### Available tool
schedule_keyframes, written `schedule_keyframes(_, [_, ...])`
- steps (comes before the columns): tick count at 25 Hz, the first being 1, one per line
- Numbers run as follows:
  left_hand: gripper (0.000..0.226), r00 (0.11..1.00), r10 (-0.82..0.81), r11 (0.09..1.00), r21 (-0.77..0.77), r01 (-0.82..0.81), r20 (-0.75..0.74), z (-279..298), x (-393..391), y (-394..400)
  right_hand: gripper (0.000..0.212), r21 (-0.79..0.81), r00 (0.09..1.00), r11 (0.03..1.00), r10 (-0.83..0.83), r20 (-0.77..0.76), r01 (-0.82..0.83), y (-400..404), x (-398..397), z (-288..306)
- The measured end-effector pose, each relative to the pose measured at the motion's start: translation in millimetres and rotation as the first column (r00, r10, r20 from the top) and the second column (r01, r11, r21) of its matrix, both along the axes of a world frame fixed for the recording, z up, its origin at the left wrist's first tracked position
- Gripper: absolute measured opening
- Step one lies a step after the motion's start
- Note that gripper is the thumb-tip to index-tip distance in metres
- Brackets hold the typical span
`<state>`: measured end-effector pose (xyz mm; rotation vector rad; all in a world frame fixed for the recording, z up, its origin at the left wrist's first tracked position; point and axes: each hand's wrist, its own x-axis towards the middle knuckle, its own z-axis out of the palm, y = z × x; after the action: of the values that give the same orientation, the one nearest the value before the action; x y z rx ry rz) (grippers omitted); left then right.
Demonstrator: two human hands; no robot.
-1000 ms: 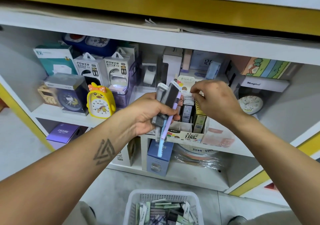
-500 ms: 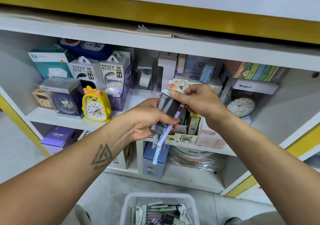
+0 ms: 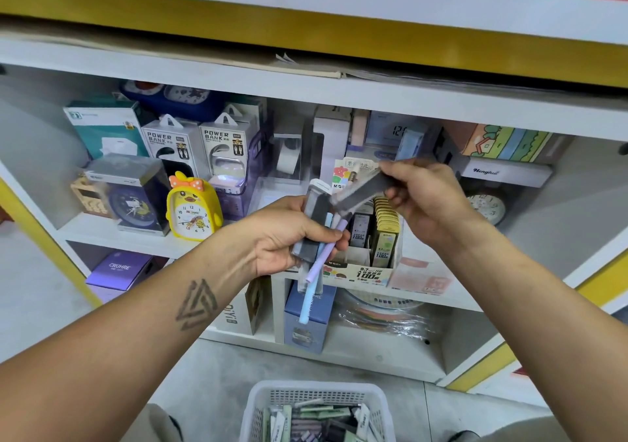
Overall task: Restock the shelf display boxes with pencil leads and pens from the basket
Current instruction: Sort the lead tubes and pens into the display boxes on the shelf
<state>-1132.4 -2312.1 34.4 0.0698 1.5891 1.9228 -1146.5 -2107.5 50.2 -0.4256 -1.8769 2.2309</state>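
Head view. At frame centre the left hand (image 3: 289,237) curls its fingers around a bundle: a dark grey flat pencil-lead case (image 3: 311,224) with a pale cap, a lilac pen (image 3: 323,254) and a light blue pen (image 3: 307,300), both pens slanting down and to the left below the fist. Right of centre the right hand (image 3: 428,197) pinches, between thumb and fingertips, the upper end of a second dark grey flat lead case (image 3: 363,192); this case lies tilted, its lower end touching or just beside the top of the bundle, and which of the two cannot be told. Behind and below both hands, on the white shelf board (image 3: 452,300), stands the white cardboard display box (image 3: 365,271) printed "100", holding upright rows of dark and yellow-green lead packs (image 3: 385,224). At the bottom centre of the frame, on the floor, sits the white perforated plastic basket (image 3: 319,395), with grey, green and white packs lying in it. In the left half of the frame, on the same shelf, stand a yellow chick-shaped alarm clock (image 3: 193,210) and two white "POWER BANK" boxes (image 3: 204,146). A round white clock (image 3: 486,207) shows just right of the right hand.
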Motion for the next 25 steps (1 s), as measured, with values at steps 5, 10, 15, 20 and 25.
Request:
schedule_keyframes(5, [0.033,0.986,0.167,0.986,-0.032,-0.166,0.014,0.6,-9.9,-8.8,0.011,0.373,0.992,0.927,0.075,-0.106,-0.03,9.2,3.2,7.6])
schedule_keyframes(10, [0.039,0.965,0.261,0.965,-0.004,-0.261,0.006,4.1,-13.7,-10.2,0.021,0.824,0.987,0.557,0.161,0.016,-0.104,11.1,9.1,3.9])
schedule_keyframes(15, [0.037,0.969,0.248,0.969,0.006,-0.248,0.014,3.4,-13.4,-8.8,0.021,0.951,0.976,0.289,0.21,0.049,-0.11,12.1,9.2,-3.7])
schedule_keyframes(20, [0.034,0.973,0.23,0.973,0.007,-0.23,0.022,0.2,-13.5,-7.7,0.019,0.994,0.957,0.105,0.288,-0.045,0.015,9.7,7.4,-13.0])
schedule_keyframes(25, [0.03,0.985,0.17,0.985,0.015,-0.17,0.012,-1.9,-13.2,-8.4,0.015,0.999,0.952,-0.026,0.305,-0.035,0.045,6.9,6.0,-16.7])
